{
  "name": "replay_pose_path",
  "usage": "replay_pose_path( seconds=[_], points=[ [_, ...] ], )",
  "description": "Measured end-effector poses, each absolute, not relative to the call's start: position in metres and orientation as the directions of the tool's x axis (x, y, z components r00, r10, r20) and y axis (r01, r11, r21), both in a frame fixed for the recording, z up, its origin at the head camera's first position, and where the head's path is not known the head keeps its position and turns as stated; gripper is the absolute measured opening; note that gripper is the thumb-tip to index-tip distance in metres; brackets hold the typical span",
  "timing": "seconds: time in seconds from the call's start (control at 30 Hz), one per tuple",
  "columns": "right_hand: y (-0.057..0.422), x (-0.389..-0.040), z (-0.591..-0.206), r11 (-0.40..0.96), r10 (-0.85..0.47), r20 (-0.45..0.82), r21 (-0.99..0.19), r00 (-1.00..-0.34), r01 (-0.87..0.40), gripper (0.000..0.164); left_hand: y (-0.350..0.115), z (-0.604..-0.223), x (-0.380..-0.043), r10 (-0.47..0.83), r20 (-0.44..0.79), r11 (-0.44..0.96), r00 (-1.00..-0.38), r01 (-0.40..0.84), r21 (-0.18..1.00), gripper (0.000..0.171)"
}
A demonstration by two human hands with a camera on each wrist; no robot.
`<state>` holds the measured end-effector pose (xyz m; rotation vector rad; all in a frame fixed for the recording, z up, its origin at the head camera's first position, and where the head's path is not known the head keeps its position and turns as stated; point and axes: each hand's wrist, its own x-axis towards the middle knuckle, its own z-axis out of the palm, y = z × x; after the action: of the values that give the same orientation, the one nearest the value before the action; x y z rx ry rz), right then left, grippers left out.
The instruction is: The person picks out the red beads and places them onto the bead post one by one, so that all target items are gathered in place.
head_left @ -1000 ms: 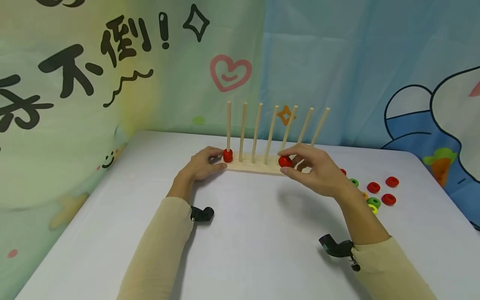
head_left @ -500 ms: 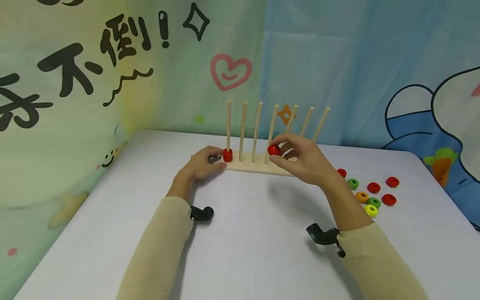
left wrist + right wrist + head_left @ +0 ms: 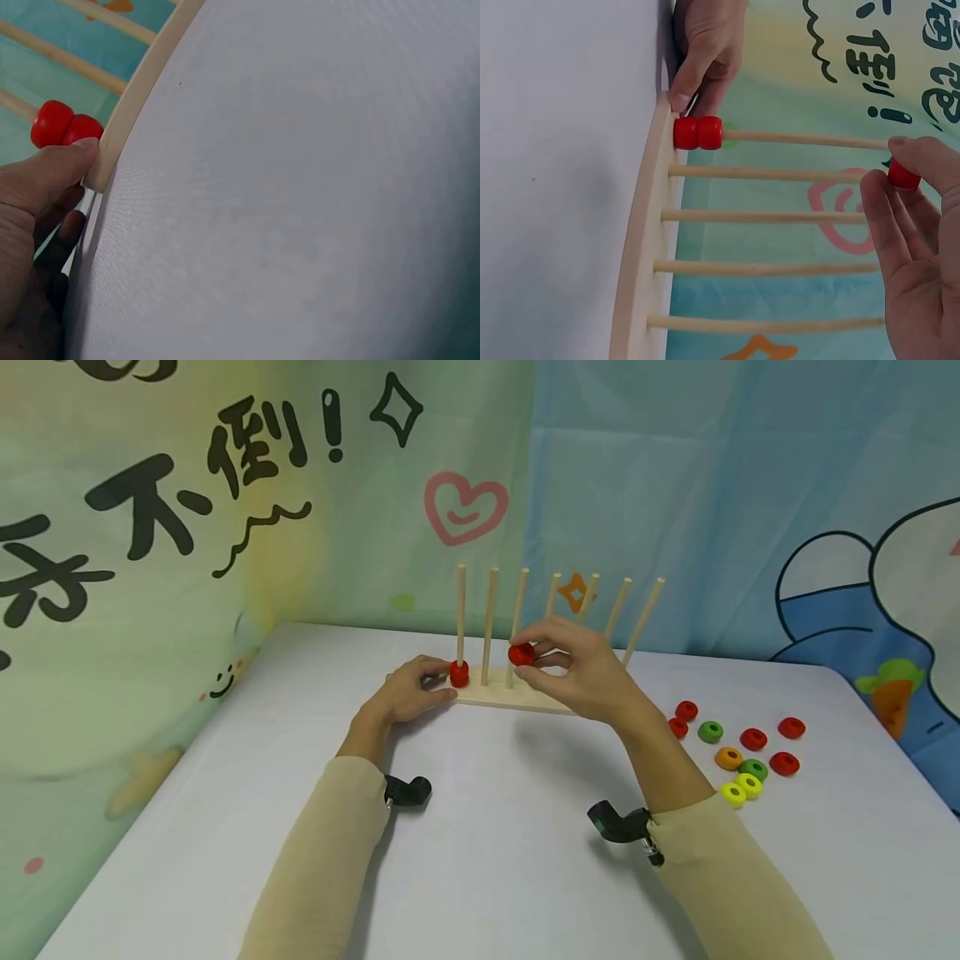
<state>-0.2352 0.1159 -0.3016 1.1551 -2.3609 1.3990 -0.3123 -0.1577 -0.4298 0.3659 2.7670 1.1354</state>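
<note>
A wooden stand with a flat base [image 3: 491,695] carries a row of several upright pegs. On its leftmost peg sit two red beads [image 3: 697,133], one stacked on the other. My left hand [image 3: 408,690] grips the left end of the base; in the left wrist view the thumb [image 3: 71,161] lies on the front edge beside the beads. Between thumb and fingertips my right hand [image 3: 581,664] pinches another red bead [image 3: 521,654], raised above the base and overlapping the third peg from the left in the head view. The right wrist view shows this held bead [image 3: 904,176] level with the peg tips.
Loose beads lie on the white table to the right of the stand: several red beads [image 3: 784,763], two green beads [image 3: 710,732], an orange bead [image 3: 728,757] and two yellow beads [image 3: 733,794]. A printed cloth backdrop [image 3: 637,485] hangs behind the table.
My right hand has carried the red bead leftward and a little upward along the row of pegs. More loose beads show behind the right forearm. The left hand keeps its grip on the base.
</note>
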Motion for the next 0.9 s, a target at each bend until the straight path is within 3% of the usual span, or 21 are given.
replay_pose_path(
  seconds=[0.43,0.9],
  points=[
    [0.098,-0.243,-0.296,0.262,-0.497,0.536,-0.657,-0.683,-0.707,0.031,-0.158,-0.428,-0.312,0.264,-0.038,0.69,-0.964,0.161,0.706,0.052],
    [0.072,-0.25,-0.291,0.158,-0.484,0.613,-0.64,-0.624,-0.752,0.03,-0.158,-0.427,-0.312,0.25,-0.033,0.694,-0.968,0.155,0.703,0.051]
  ],
)
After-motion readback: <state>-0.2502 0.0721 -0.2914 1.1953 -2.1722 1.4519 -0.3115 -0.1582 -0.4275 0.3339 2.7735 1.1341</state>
